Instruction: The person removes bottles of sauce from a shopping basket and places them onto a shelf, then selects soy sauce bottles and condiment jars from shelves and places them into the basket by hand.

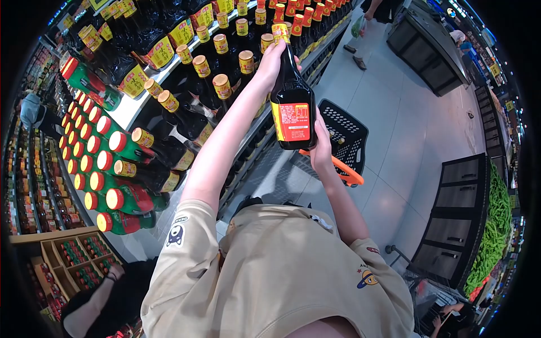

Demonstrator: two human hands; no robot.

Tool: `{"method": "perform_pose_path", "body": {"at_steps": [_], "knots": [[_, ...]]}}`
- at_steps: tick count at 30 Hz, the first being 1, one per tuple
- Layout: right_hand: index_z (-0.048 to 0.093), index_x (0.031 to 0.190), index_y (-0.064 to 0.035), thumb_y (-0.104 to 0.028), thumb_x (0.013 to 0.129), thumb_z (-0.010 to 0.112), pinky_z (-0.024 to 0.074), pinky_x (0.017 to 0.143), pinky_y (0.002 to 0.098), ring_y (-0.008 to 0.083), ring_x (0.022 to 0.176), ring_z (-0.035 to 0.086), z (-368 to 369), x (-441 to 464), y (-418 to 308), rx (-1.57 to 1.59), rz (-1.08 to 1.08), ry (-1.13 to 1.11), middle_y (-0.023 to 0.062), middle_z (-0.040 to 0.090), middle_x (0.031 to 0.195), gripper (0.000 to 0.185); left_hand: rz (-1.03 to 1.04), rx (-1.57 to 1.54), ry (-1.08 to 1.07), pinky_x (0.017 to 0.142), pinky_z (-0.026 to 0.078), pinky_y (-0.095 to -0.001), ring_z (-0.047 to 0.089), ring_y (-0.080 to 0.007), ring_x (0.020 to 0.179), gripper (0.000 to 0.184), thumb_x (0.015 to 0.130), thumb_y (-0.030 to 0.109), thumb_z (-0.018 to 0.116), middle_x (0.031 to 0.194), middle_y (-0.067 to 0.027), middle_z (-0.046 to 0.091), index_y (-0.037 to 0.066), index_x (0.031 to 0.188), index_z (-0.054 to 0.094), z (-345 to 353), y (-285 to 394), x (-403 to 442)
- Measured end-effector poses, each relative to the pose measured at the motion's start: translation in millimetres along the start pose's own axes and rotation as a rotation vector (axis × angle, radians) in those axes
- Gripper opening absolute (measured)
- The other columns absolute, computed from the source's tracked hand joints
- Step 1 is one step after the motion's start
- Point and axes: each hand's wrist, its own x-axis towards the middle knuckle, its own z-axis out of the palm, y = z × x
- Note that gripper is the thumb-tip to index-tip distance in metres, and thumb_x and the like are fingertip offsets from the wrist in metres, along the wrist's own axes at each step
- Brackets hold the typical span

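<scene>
A dark glass soy sauce bottle (293, 93) is held up in front of me, slightly tilted, its red back label with small print facing me. My left hand (271, 61) is wrapped round the neck, just under the yellow cap. Lower down, my right hand (321, 145) grips the side near the base. Rows of similar dark bottles with yellow caps (222, 87) stand on the shelf to the left of my left arm. Behind my right hand is a black perforated shopping basket (356, 123) with an orange handle (348, 170); how it is supported is hidden.
Green bottles with red-and-yellow caps (117, 142) crowd the left end of the shelf. A person in black (110, 298) is close at lower left. Tiled floor (389, 107) runs along the right, past a dark counter (424, 50) and a green vegetable display (491, 228).
</scene>
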Motion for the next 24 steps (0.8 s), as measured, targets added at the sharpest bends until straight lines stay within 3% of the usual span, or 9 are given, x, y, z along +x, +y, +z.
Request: {"method": "perform_pose_path", "body": {"at_steps": [2,4,12,13,15,17,19,20,24], "knots": [[0.016,0.138,0.0013,-0.020,0.092,0.031,0.0213,0.104,0.0274,0.0153,0.127,0.028,-1,1,1,-0.004,-0.004,-0.004,0.0089,0.026,0.140,0.053,0.003,-0.006,-0.010,0.056,0.050,-0.0315,0.059,-0.0200,0.062,0.032,0.094,0.036,0.035,0.074,-0.0089,0.057,0.006,0.091,0.044,0,0,1],[0.016,0.138,-0.0002,-0.025,0.094,0.027,0.0315,0.101,0.0310,0.0167,0.123,0.037,-3,1,3,-0.090,-0.031,0.006,0.0111,0.033,0.136,0.051,-0.006,-0.006,-0.003,0.057,0.050,-0.0315,0.059,-0.0200,0.063,0.032,0.094,0.036,0.035,0.074,-0.0088,0.057,0.006,0.091,0.044,1,0,1],[0.017,0.138,0.0002,-0.026,0.093,0.029,0.0279,0.102,0.0293,0.0166,0.124,0.034,-1,0,-3,-0.115,-0.070,0.015,0.0109,0.032,0.137,0.052,-0.022,-0.021,-0.018,0.057,0.049,-0.0326,0.059,-0.0212,0.064,0.032,0.093,0.037,0.036,0.074,-0.0089,0.057,0.006,0.095,0.044,0,3,-2],[0.019,0.137,0.0008,-0.025,0.093,0.031,0.0238,0.103,0.0285,0.0167,0.126,0.031,1,-2,-6,-0.131,-0.098,0.027,0.0107,0.031,0.138,0.053,-0.068,-0.156,-0.066,0.057,0.049,-0.0351,0.058,-0.0224,0.063,0.031,0.093,0.036,0.035,0.073,-0.0096,0.056,0.006,0.097,0.042,-1,4,-3],[0.025,0.134,0.0004,-0.032,0.093,0.032,0.0292,0.099,0.0302,0.0185,0.120,0.039,-13,-4,-15,-0.013,0.122,0.127,0.0110,0.040,0.130,0.053,-0.116,-0.286,-0.118,0.057,0.049,-0.0375,0.057,-0.0236,0.062,0.030,0.093,0.036,0.034,0.072,-0.0103,0.054,0.007,0.099,0.040,0,4,-6],[0.028,0.133,-0.0011,-0.044,0.092,0.031,0.0348,0.096,0.0341,0.0223,0.114,0.046,-15,-3,-16,0.024,0.077,0.102,0.0111,0.047,0.124,0.060,-0.061,-0.607,-0.374,0.066,0.046,-0.0390,0.053,-0.0239,0.069,0.034,0.093,0.037,0.030,0.077,-0.0108,0.052,0.006,0.101,0.042,0,3,-12],[0.016,0.138,-0.0040,-0.053,0.089,0.030,0.0347,0.098,0.0439,0.0305,0.117,0.044,-21,-8,-20,0.597,0.536,-0.071,0.0193,0.035,0.133,0.071,-0.006,-0.628,-0.450,0.072,0.037,-0.0315,0.041,-0.0153,0.071,0.038,0.094,0.038,0.029,0.082,-0.0057,0.043,0.005,0.108,0.041,7,1,-20],[0.015,0.138,-0.0045,-0.066,0.081,0.034,0.0409,0.089,0.0519,0.0395,0.114,0.044,-13,-12,-19,0.580,0.552,-0.189,0.0226,0.033,0.133,0.086,-0.036,-0.807,-0.578,0.072,0.037,-0.0331,0.041,-0.0169,0.071,0.038,0.094,0.038,0.028,0.082,-0.0063,0.043,0.005,0.107,0.041,8,-2,-19],[0.016,0.138,-0.0032,-0.069,0.076,0.039,0.0464,0.079,0.0544,0.0447,0.112,0.043,11,-20,-27,0.671,0.408,-0.624,0.0259,0.032,0.132,0.093,-0.060,-1.044,-0.779,0.072,0.036,-0.0336,0.038,-0.0172,0.071,0.040,0.094,0.040,0.027,0.082,-0.0058,0.040,0.005,0.109,0.041,17,-2,-23]]}}
